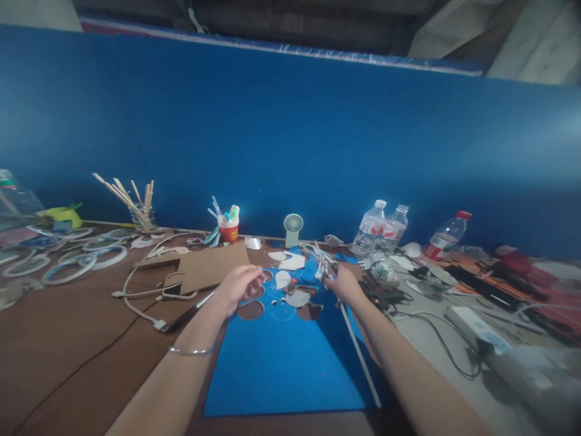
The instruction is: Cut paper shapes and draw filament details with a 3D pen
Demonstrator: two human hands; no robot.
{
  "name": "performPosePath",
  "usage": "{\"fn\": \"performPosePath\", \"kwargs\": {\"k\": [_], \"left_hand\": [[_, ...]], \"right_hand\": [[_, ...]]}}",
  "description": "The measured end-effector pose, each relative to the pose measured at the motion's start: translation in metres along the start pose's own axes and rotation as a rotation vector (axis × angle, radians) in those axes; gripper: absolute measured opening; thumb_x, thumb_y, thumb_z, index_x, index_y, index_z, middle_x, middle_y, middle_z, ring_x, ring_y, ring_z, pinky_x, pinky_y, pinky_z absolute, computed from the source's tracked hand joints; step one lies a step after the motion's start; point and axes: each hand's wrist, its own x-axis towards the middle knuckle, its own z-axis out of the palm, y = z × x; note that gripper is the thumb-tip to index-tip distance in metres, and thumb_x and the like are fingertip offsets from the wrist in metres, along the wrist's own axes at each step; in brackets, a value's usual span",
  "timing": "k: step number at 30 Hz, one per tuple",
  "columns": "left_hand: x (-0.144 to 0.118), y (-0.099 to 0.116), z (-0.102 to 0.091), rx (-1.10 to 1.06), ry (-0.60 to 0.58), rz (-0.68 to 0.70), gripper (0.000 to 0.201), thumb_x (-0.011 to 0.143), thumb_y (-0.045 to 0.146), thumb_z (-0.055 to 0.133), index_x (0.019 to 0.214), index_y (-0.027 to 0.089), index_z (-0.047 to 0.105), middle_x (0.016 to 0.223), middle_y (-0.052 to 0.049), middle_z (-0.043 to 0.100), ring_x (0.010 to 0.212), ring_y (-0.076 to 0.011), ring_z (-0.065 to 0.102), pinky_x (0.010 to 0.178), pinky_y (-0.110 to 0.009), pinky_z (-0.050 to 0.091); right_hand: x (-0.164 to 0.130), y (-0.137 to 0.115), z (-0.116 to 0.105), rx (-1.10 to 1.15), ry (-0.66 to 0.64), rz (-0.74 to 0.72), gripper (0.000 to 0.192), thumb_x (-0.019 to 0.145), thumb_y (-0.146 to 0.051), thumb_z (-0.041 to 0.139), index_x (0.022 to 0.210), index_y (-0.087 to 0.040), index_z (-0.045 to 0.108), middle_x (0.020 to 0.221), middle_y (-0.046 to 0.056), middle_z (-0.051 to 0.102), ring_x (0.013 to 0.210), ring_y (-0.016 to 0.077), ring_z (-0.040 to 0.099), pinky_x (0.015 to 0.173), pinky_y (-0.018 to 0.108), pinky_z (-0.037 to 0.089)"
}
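My left hand (pixel 238 287), a bangle on its wrist, is over the upper left of a blue sheet (pixel 290 369). Its thumb and fingers come together in a pinch; whatever is between them is too small to make out. At the sheet's upper right, my right hand (pixel 345 284) closes beside a tangle of whitish strips (pixel 321 259); its grip is blurred. A thin pale stick (pixel 361 357) slants down from below this hand. Between the hands, white leaf-shaped cutouts (pixel 298 297) lie near round holes (pixel 250 310) in the sheet and small black dots.
Brown cardboard (pixel 211 266) and a white cable (pixel 129 290) lie left. A red cup of pens (pixel 228 229) and a small green fan (pixel 293 229) stand behind. Plastic bottles (pixel 370 230), a power strip (pixel 476 330) and dark cords crowd the right. White rings (pixel 68 269) lie far left.
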Motion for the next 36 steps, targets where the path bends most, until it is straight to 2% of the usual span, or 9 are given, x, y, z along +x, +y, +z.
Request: {"fn": "performPosePath", "kwargs": {"k": [4, 9, 16, 19, 23, 26, 28, 32, 36], "left_hand": [[-0.016, 0.011, -0.034, 0.447, 0.029, 0.082, 0.012, 0.064, 0.032, 0.064, 0.065, 0.02, 0.063, 0.064, -0.003, 0.062, 0.061, -0.0175, 0.055, 0.053, -0.024, 0.033], [-0.023, -0.016, -0.078, 0.859, 0.145, 0.076, 0.007, 0.062, 0.024, 0.059, 0.06, 0.018, 0.057, 0.069, -0.01, 0.062, 0.07, -0.0267, 0.058, 0.06, -0.03, 0.035], [-0.032, -0.044, -0.103, 0.998, 0.063, 0.078, 0.012, 0.063, 0.027, 0.057, 0.073, 0.022, 0.06, 0.078, -0.008, 0.066, 0.072, -0.0272, 0.06, 0.059, -0.029, 0.035], [-0.034, -0.044, -0.106, 0.983, 0.067, 0.065, 0.018, 0.065, 0.03, 0.055, 0.08, 0.022, 0.062, 0.08, -0.008, 0.067, 0.073, -0.0262, 0.061, 0.061, -0.028, 0.037], [-0.039, -0.032, -0.082, 0.827, 0.088, 0.061, 0.024, 0.067, 0.037, 0.057, 0.085, 0.024, 0.065, 0.083, -0.007, 0.068, 0.076, -0.0251, 0.062, 0.061, -0.026, 0.04], [-0.043, -0.019, -0.041, 0.578, 0.034, 0.142, 0.022, 0.064, 0.039, 0.063, 0.078, 0.023, 0.067, 0.077, -0.006, 0.068, 0.071, -0.0234, 0.062, 0.059, -0.025, 0.041], [-0.044, -0.014, -0.011, 0.481, -0.016, 0.206, 0.019, 0.062, 0.034, 0.065, 0.077, 0.022, 0.067, 0.071, -0.004, 0.067, 0.064, -0.021, 0.061, 0.056, -0.024, 0.04], [-0.045, -0.007, 0.031, 0.396, -0.081, 0.306, 0.01, 0.065, 0.025, 0.061, 0.073, 0.021, 0.066, 0.063, -0.002, 0.063, 0.058, -0.0176, 0.055, 0.054, -0.024, 0.038], [-0.039, 0.0, 0.042, 0.322, -0.227, 0.329, 0.019, 0.072, 0.029, 0.058, 0.087, 0.022, 0.066, 0.08, -0.004, 0.068, 0.07, -0.0195, 0.06, 0.061, -0.024, 0.044]], "right_hand": [[0.0, 0.011, -0.009, -0.085, 0.036, -0.007, 0.02, 0.074, -0.027, 0.055, 0.082, -0.015, 0.069, 0.078, 0.01, 0.069, 0.076, 0.0218, 0.063, 0.059, 0.024, 0.039], [-0.001, 0.021, -0.006, -0.146, 0.031, 0.007, 0.02, 0.068, -0.035, 0.063, 0.071, -0.017, 0.07, 0.07, 0.009, 0.068, 0.07, 0.0219, 0.063, 0.057, 0.024, 0.038], [-0.012, 0.009, -0.005, -0.191, 0.029, -0.032, 0.018, 0.071, -0.035, 0.062, 0.067, -0.019, 0.068, 0.062, 0.008, 0.066, 0.057, 0.0201, 0.06, 0.051, 0.025, 0.037], [-0.024, -0.006, -0.012, -0.208, 0.081, -0.091, 0.019, 0.079, -0.032, 0.054, 0.079, -0.019, 0.068, 0.067, 0.011, 0.067, 0.06, 0.021, 0.06, 0.055, 0.027, 0.038], [-0.049, -0.036, -0.013, -0.178, 0.087, -0.325, 0.028, 0.083, -0.027, 0.048, 0.107, -0.028, 0.062, 0.091, 0.006, 0.068, 0.081, 0.0188, 0.06, 0.069, 0.024, 0.039], [-0.071, -0.059, 0.0, -0.149, -0.06, -0.764, 0.043, 0.082, -0.022, 0.046, 0.124, -0.033, 0.051, 0.085, 0.004, 0.069, 0.071, 0.0169, 0.06, 0.065, 0.023, 0.039], [-0.082, -0.069, 0.011, -0.158, -0.084, -0.898, 0.052, 0.081, -0.017, 0.045, 0.131, -0.031, 0.042, 0.083, 0.005, 0.069, 0.069, 0.0178, 0.06, 0.062, 0.023, 0.04], [-0.088, -0.071, 0.027, -0.08, -0.069, -0.85, 0.055, 0.076, -0.012, 0.048, 0.129, -0.023, 0.045, 0.094, 0.009, 0.067, 0.081, 0.0213, 0.061, 0.066, 0.025, 0.043], [-0.079, -0.058, 0.032, 0.13, 0.032, -0.737, 0.038, 0.078, -0.013, 0.049, 0.114, -0.024, 0.058, 0.094, 0.007, 0.067, 0.086, 0.0198, 0.06, 0.075, 0.027, 0.044]]}}
